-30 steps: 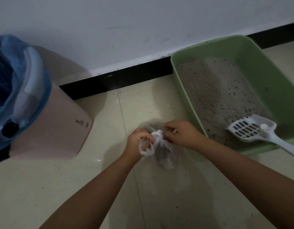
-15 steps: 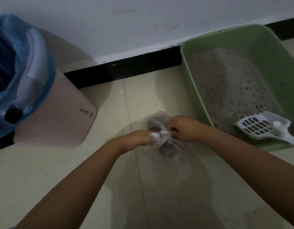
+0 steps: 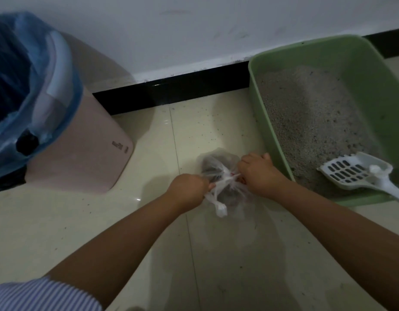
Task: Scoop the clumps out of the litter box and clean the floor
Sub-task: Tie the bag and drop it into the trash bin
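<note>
Clear plastic bag [image 3: 218, 169] w/ clumps, left hand [image 3: 189, 189] & right hand [image 3: 259, 173] fingers grip its stretched ends – left-right.

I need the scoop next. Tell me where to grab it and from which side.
Take the scoop by its handle, coming from the right with the right hand. The slotted head lies on the litter in the box, while the handle slopes out over the near rim toward the picture's right edge, free of litter. That hand grips the bag now, so free it first.
</note>
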`<state>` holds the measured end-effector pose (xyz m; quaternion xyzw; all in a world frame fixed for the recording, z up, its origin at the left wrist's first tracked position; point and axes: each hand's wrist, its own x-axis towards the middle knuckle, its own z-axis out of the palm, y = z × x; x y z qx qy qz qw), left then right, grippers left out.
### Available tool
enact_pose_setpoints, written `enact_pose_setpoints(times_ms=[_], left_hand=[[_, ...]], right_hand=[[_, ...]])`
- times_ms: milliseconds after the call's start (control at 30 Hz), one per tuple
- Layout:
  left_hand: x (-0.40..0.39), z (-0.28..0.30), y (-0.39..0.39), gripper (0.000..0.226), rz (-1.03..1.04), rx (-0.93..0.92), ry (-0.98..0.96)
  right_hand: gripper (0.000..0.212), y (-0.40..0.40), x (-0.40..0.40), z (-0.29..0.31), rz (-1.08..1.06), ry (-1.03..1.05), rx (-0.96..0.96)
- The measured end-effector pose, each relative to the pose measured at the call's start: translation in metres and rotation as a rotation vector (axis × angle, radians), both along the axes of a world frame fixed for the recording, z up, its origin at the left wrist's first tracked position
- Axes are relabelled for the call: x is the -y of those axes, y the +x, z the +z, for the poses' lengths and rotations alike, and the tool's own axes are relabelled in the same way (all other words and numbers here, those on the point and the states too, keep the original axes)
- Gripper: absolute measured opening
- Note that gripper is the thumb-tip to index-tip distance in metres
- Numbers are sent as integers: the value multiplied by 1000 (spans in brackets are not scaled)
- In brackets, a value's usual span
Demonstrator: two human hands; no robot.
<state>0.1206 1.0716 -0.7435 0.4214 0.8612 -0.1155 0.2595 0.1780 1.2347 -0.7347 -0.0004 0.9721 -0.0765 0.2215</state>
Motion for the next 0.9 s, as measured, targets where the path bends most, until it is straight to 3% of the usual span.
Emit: enact_pose_setpoints(times_ms=[100, 300, 400, 467, 567, 700, 800, 900], left_hand=[[10, 2, 1, 31, -6, 1, -90], [12, 0, 2, 31, 19, 46, -84], [19, -4, 1, 26, 87, 189, -1], [27, -5, 0, 41, 41, 254, 56], [34, -1, -7, 60, 1, 280, -17], [24, 10, -9, 35, 217, 97, 163], [13, 6, -2, 50, 277, 130, 353], [0, -6, 4, 68, 279, 224, 304]], right_hand=[[35, -1, 4, -3, 9, 28, 27], [37, 6, 2, -8, -10, 25, 11], [22, 10, 2, -10, -63, -104, -50], [17, 15, -1, -8, -184, -247, -89], [38, 23, -4, -7, -239, -283, -80], [56, 22, 10, -17, -226, -197, 9], [38, 17, 16, -23, -289, -179, 24], [20, 18, 16, -21, -294, -174, -8]])
